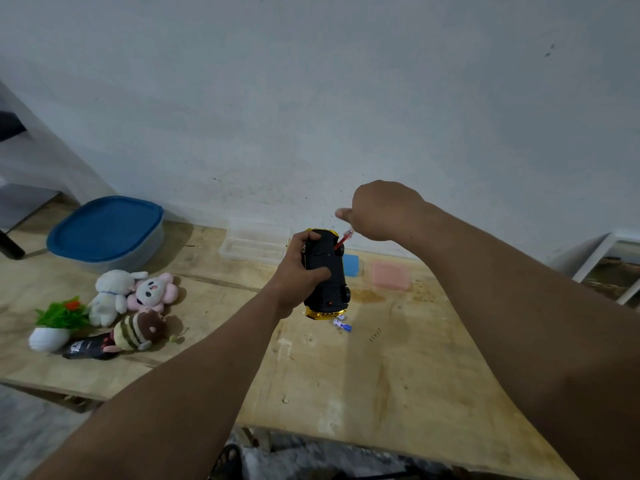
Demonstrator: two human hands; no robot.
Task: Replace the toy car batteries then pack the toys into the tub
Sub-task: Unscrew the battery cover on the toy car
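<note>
The left hand (300,271) reaches forward over the wooden bench (398,375) and grips a black and gold toy car (327,271), thumb across its black underside and fingers wrapped behind, holding it upside down and tilted with its gold nose low, near the bench top. The right hand (377,211) is raised above the car's far end with the wrist bent down and the thumb sticking out to the left; it holds a small screwdriver (343,239) with a clear handle and red shaft, its tip set against the car's underside. Just below the car's nose, two small batteries (342,323) with blue and white wrappers lie on the bench; their print is too small to read. Left of the car sits the tub with its blue lid (105,230) on, and in front of the tub lie three plush toys (138,306), a small artificial plant in a white pot (57,323) and a black packet (88,348) with white lettering that cannot be read. Behind the car a clear plastic case (254,244) lies open.
</note>
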